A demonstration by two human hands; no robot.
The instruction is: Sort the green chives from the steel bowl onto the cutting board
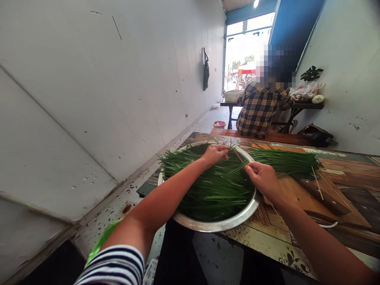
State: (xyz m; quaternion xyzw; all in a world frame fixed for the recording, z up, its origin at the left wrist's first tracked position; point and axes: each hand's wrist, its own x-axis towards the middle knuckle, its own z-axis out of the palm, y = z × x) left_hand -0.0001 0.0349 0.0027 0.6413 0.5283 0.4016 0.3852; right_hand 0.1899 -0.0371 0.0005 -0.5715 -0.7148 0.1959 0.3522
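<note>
A wide metal basin (204,226) full of long green garlic chives (219,198) stands before me on the table. Above its far side my left hand (215,154) is closed in a pinch on the ends of a few chives. At the basin's right rim my right hand (261,174) is also pinched shut, on a thin bamboo skewer (238,155) that slants up toward the left fingertips. Some chive blades run between the two hands. The exact grip at the right fingertips is partly hidden.
Right of the basin, more chives (291,161) lie on a wooden board, beside a knife (323,198) with a loose skewer over it. Several skewers (261,213) lie under the basin's right rim. A person in a plaid shirt (261,111) sits ahead on a bench (282,138).
</note>
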